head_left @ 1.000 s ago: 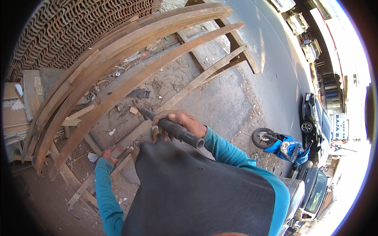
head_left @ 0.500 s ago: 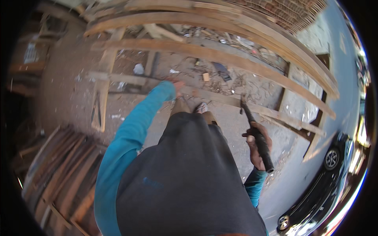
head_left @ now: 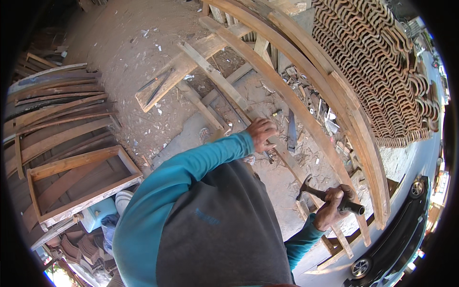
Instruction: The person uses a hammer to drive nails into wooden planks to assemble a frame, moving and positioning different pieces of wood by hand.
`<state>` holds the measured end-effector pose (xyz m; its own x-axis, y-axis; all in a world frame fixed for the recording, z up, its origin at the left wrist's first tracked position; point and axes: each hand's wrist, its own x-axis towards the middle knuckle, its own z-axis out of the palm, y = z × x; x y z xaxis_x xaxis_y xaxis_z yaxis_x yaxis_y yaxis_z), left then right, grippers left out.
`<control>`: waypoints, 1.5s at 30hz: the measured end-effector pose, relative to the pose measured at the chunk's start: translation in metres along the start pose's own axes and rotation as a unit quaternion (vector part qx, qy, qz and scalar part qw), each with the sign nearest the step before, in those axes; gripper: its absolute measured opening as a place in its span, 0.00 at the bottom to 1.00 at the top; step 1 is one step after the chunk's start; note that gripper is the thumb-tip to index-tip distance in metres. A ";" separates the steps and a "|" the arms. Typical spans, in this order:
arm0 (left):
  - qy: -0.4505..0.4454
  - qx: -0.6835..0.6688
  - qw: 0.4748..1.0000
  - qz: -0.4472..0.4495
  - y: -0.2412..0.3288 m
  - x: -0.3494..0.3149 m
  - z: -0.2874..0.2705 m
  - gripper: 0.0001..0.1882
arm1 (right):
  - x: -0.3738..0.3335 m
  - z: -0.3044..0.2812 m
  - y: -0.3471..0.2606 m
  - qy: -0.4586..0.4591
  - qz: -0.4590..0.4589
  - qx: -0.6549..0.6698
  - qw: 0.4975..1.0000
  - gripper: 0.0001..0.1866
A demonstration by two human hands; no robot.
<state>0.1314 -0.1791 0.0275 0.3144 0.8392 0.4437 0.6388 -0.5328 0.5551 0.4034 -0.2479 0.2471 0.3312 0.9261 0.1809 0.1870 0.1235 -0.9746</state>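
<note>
The hammer [head_left: 315, 192], probably stiff and head-heavy, is best held by its handle [head_left: 354, 207], gripped by the right hand's [head_left: 333, 209] fingers; whether the plank [head_left: 290, 162] is gripped by the left hand [head_left: 261, 134] cannot be told.

Reddish-brown wavy tiles [head_left: 368, 71] stand stacked in tight rows to my right, while a black car [head_left: 397, 234] sits on the grey road [head_left: 330, 272]. To my left, a rectangular wooden frame [head_left: 91, 199] lies next to a pile of weathered boards [head_left: 62, 137], near a light blue container [head_left: 100, 211]. Pale scraps dot the brown dirt ground [head_left: 114, 52] before me.
</note>
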 end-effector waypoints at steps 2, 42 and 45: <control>0.029 -0.023 0.994 -0.100 -0.001 -0.026 -0.021 0.30 | 0.013 0.019 0.003 -0.040 -0.013 0.081 0.996 0.29; 0.338 -0.588 0.587 -0.441 -0.205 -0.017 -0.076 0.59 | 0.060 0.627 -0.042 -0.412 -0.083 0.298 0.857 0.09; 0.317 -0.433 0.695 -0.477 -0.207 -0.022 -0.062 0.59 | 0.074 0.626 -0.053 -0.422 -0.097 0.137 0.891 0.14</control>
<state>-0.0507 -0.0940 -0.0535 -0.5114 0.7850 -0.3497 -0.4058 0.1380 0.9035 -0.1607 0.0369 0.2292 -0.5171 0.8025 0.2975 -0.1055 0.2852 -0.9526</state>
